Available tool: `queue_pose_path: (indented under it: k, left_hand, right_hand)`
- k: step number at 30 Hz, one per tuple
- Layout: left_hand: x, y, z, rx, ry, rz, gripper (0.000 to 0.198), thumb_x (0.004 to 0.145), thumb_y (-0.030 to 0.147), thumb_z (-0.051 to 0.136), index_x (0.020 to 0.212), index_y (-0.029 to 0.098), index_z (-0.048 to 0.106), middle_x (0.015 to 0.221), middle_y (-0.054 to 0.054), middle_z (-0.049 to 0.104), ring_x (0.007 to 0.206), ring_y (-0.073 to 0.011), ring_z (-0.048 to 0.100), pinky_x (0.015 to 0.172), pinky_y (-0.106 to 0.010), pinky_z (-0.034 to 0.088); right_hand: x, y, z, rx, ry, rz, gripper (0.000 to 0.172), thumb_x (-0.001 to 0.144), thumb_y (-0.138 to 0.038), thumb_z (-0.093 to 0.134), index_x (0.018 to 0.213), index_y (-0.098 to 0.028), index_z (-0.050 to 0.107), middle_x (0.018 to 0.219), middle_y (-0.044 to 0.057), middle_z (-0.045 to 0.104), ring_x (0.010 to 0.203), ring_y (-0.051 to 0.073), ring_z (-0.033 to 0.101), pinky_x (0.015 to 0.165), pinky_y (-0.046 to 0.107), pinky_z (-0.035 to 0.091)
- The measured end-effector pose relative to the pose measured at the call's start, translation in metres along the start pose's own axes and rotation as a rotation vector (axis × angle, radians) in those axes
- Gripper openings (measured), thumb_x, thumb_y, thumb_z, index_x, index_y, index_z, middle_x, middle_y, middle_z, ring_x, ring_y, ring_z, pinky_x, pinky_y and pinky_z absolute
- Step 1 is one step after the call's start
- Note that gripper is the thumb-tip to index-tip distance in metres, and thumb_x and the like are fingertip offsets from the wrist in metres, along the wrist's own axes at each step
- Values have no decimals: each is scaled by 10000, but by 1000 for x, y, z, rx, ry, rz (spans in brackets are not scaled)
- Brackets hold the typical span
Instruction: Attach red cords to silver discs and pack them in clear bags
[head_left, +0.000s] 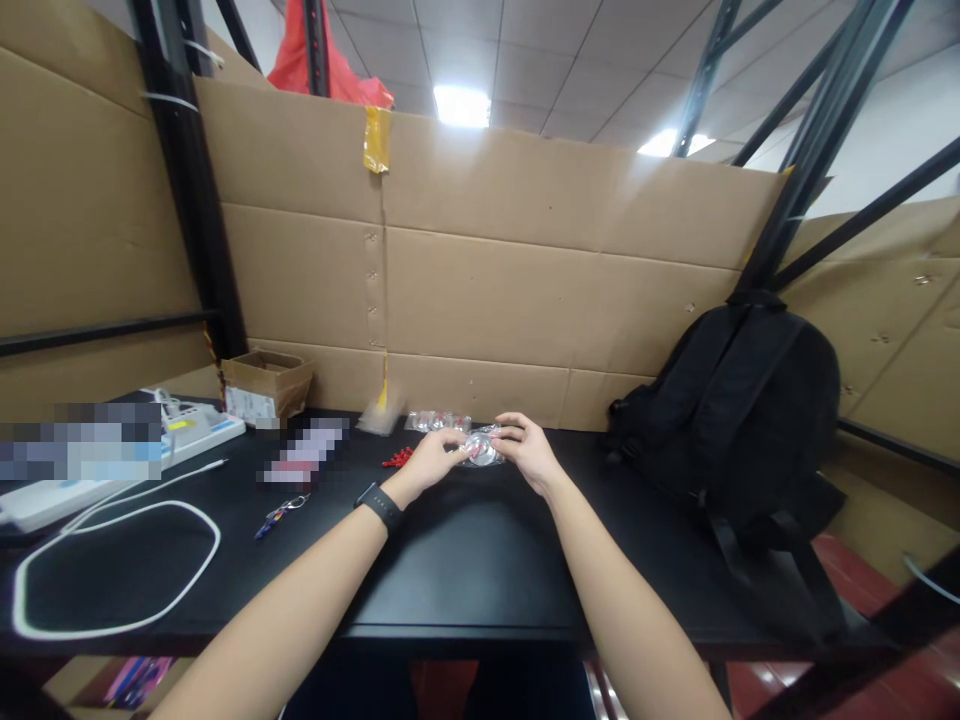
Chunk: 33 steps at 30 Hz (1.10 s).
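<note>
Between both hands is a small clear plastic packet (484, 450) with a round silvery disc-like item and a bit of red in it. My left hand (433, 462) pinches its left edge with thumb and fingers. At the right edge, my right hand (531, 458) grips the packet with its fingertips, the upper fingers slightly raised. Just left of my left hand lie red knotted cords (397, 458). Behind the hands, a row of similar clear packets (439, 421) rests on the black table (480, 570). A stack of clear bags (381, 415) lies left of that row.
A black backpack (742, 410) stands on the right. To the left are an open cardboard box (268, 385), a blurred-out flat item (306, 452), a keychain (281, 515), a power strip (199, 440) and a looped white cable (214, 560). Cardboard walls (480, 290) enclose the table.
</note>
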<state>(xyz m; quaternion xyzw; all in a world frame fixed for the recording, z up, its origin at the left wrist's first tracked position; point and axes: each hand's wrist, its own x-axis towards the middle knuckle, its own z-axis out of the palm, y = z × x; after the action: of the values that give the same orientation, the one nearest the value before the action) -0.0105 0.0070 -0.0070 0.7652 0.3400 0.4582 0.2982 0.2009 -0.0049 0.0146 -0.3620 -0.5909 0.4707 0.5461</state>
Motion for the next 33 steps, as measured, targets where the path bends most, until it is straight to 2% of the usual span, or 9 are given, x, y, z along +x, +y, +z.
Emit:
queue_pose_path:
  k: [4, 8, 10, 12, 16, 22, 24, 28, 33]
  left_hand:
    - [0, -6, -3, 68, 35, -50, 296, 799, 482, 706, 799, 203, 805, 981, -81, 762, 1010, -260, 661, 965, -362, 460]
    - [0, -15, -7, 205, 128, -113, 291, 761, 499, 730, 748, 217, 797, 1003, -81, 757, 1019, -267, 660, 951, -369, 456]
    - [0, -16, -7, 258, 114, -117, 271, 763, 483, 732, 746, 219, 793, 978, -78, 759, 993, -263, 666, 927, -362, 458]
    - [-2, -15, -6, 297, 69, -112, 261, 779, 466, 715, 722, 220, 783, 936, -72, 760, 934, -251, 674, 880, -344, 465]
    - [-7, -10, -1, 387, 15, -100, 274, 794, 444, 693, 642, 223, 754, 880, -69, 758, 866, -241, 663, 851, -327, 459]
    - [-9, -5, -3, 581, -5, -54, 251, 843, 476, 646, 808, 290, 811, 1164, -61, 727, 1133, -307, 580, 998, -398, 390]
    - [-10, -4, -2, 597, 14, -56, 254, 867, 470, 622, 871, 306, 816, 1271, -57, 685, 1218, -327, 535, 1048, -442, 350]
    - [-8, 1, 0, 567, 90, -52, 230, 884, 380, 605, 837, 297, 814, 1397, -25, 608, 1342, -338, 446, 1109, -486, 296]
    - [-3, 5, -3, 389, 141, -126, 276, 881, 342, 573, 770, 256, 810, 1222, -30, 716, 1163, -273, 624, 1022, -381, 426]
  right_hand:
    - [7, 5, -8, -142, 61, -16, 460, 615, -220, 770, 1045, -193, 609, 838, 34, 720, 697, 178, 688, 656, 301, 553]
    - [15, 7, -36, -521, 389, -89, 336, 655, -206, 659, 991, -207, 645, 779, 16, 696, 655, 188, 672, 652, 312, 539]
    - [16, 9, -51, -680, 580, -153, 241, 700, -232, 619, 936, -212, 663, 799, 35, 708, 698, 206, 679, 716, 329, 533]
    - [17, 11, -61, -730, 643, -178, 172, 759, -289, 594, 888, -211, 676, 833, 62, 726, 773, 230, 693, 783, 344, 524]
    - [17, 19, -67, -837, 504, -57, 216, 745, -296, 648, 941, -223, 702, 983, 98, 729, 972, 279, 679, 898, 403, 490]
    - [14, 17, -53, -1023, 554, -98, 405, 737, -207, 657, 1140, -233, 629, 1263, 139, 589, 1194, 324, 563, 1022, 544, 389]
    - [14, 15, -46, -965, 437, -197, 364, 754, -167, 624, 1112, -231, 635, 1230, 115, 606, 1170, 291, 583, 1018, 509, 422]
    - [9, 15, -23, -676, 14, -285, 267, 805, -189, 623, 1067, -215, 663, 1100, 79, 680, 951, 209, 687, 853, 375, 561]
    - [-2, 18, 14, -537, -217, -249, 641, 641, -333, 865, 1228, -219, 634, 1181, 96, 682, 909, 216, 720, 813, 357, 606]
